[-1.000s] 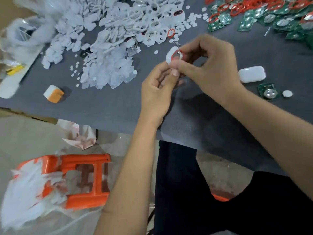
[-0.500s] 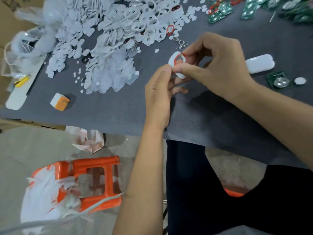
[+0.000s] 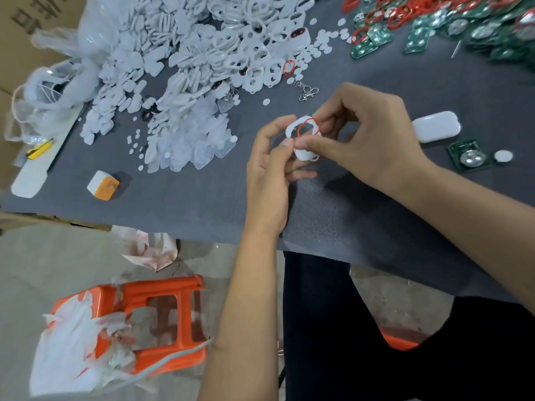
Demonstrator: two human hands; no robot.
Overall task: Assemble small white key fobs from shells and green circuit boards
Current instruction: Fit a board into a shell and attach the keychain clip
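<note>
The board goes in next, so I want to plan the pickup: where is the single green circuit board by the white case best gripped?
Probably by its two long edges, from above: the green circuit board lies flat on the mat, apart from the white case and the white disc, its raised round metal part facing up.

Orange stool (image 3: pixel 162 322) on the floor, white-and-orange block (image 3: pixel 102 185) on grey mat (image 3: pixel 188 204).

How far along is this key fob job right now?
Done: one closed fob lies at the right. In hand: both hands, left and right, pinch a white shell with a red ring. Left: one board beside it, plus heaps of shells and boards.
</note>
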